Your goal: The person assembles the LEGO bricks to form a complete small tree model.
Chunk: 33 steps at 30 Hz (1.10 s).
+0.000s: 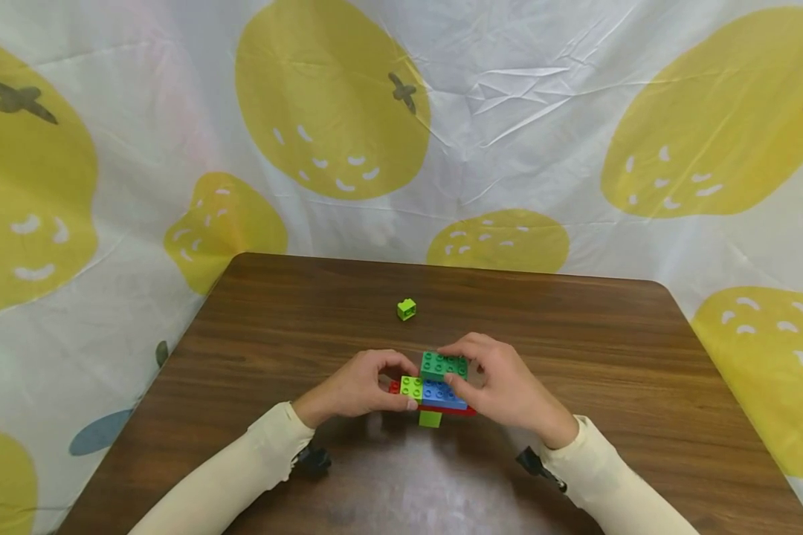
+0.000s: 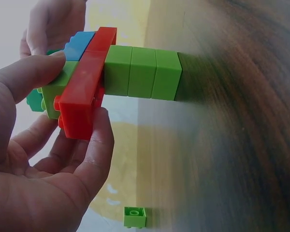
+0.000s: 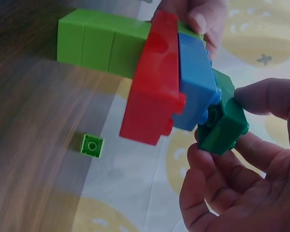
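Observation:
My left hand (image 1: 355,386) grips a toy-brick build by its left end, thumb on a lime green brick (image 1: 411,387) and fingertips against the long red brick (image 2: 84,79). Beneath the red brick stands a column of 3 lime green bricks (image 2: 142,73). A blue brick (image 1: 444,396) sits on the red one beside the lime brick. With thumb and fingers, my right hand (image 1: 508,386) pinches a dark green brick (image 1: 443,364) over the blue brick. In the right wrist view the dark green brick (image 3: 224,121) tilts, and part of its hollow underside shows against the blue studs.
A loose lime green brick (image 1: 407,309) lies on its side on the brown wooden table (image 1: 294,312), beyond the hands. Behind the table hangs a white cloth (image 1: 508,96) with a yellow fruit print.

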Available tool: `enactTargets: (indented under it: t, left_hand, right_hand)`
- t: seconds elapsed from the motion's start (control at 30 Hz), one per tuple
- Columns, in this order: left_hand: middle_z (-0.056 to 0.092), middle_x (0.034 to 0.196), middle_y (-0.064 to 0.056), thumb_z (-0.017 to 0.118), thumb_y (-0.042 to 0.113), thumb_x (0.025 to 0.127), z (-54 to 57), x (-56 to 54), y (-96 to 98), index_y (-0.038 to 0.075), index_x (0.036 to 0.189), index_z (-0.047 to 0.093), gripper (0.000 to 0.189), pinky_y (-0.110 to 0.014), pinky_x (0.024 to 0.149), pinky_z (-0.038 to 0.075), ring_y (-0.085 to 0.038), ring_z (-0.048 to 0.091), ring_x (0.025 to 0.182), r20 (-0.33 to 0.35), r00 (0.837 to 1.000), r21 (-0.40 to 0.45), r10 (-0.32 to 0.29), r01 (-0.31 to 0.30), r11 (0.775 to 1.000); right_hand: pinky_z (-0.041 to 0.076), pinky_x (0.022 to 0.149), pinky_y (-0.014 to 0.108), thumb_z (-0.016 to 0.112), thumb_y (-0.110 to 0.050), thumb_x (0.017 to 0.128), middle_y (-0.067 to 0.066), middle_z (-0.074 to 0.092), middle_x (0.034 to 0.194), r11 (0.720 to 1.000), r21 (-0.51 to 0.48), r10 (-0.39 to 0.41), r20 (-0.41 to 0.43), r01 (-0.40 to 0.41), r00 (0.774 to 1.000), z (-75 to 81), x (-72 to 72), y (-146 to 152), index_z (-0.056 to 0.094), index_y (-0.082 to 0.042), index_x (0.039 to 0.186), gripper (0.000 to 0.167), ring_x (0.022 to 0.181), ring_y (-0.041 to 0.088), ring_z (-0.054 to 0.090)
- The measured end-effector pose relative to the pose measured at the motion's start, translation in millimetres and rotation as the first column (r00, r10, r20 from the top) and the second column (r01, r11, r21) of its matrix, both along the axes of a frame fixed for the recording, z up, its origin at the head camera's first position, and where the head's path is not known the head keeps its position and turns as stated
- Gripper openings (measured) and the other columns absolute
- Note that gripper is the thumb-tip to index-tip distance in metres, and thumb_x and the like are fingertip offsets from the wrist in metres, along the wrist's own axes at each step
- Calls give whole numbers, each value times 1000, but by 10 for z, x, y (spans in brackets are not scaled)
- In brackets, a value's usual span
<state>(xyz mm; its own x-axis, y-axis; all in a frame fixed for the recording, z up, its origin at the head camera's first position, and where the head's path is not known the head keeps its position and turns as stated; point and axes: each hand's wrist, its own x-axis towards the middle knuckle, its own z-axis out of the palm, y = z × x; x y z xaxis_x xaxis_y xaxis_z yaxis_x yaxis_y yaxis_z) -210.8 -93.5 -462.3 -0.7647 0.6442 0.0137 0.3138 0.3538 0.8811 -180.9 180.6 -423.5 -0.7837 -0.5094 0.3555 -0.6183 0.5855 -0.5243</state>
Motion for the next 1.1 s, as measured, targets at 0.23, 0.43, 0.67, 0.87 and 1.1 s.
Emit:
enactTargets:
  t: [0.23,0.43,0.67,0.87,1.1]
  left_hand:
    - [70,118,-3,88,26,88,-10,-5,5,13,123,72,40,-35,91,62,-18,63,104,-11,1000,5,-7,7,1000]
    - [70,118,-4,88,26,88,-16,-11,6,12,123,72,41,-33,91,63,-18,64,104,-13,1000,9,-10,10,1000]
    - [71,117,-4,88,24,88,-12,-14,-1,10,122,72,41,-32,89,63,-17,64,103,-19,1000,11,-13,13,1000]
    - [71,116,-3,88,24,88,-17,-19,-1,11,121,72,40,-30,89,62,-16,65,103,-29,999,11,-14,15,1000]
    - [71,116,-2,87,26,88,-13,-17,-7,13,122,72,39,-31,90,62,-17,64,103,-28,999,4,-16,16,1000]
  right_hand:
    - [58,78,26,81,-20,92,-7,71,115,1000,18,11,-24,-11,1000,-53,53,-42,75,-15,125,34,94,3,64]
    - [62,81,35,80,-22,93,-6,71,117,999,32,13,-2,-13,1000,-63,78,-54,74,-15,126,34,97,5,63]
    - [60,79,35,80,-23,93,-9,71,114,998,43,39,-37,-37,999,-64,98,-69,74,-17,124,32,95,5,61]
    - [59,77,36,81,-22,91,-11,70,111,997,36,64,-63,-62,996,-71,109,-87,75,-18,122,32,92,4,61]
    - [53,70,28,82,-23,90,-11,67,102,996,66,64,-95,-58,993,-53,111,-105,78,-16,119,31,83,6,56]
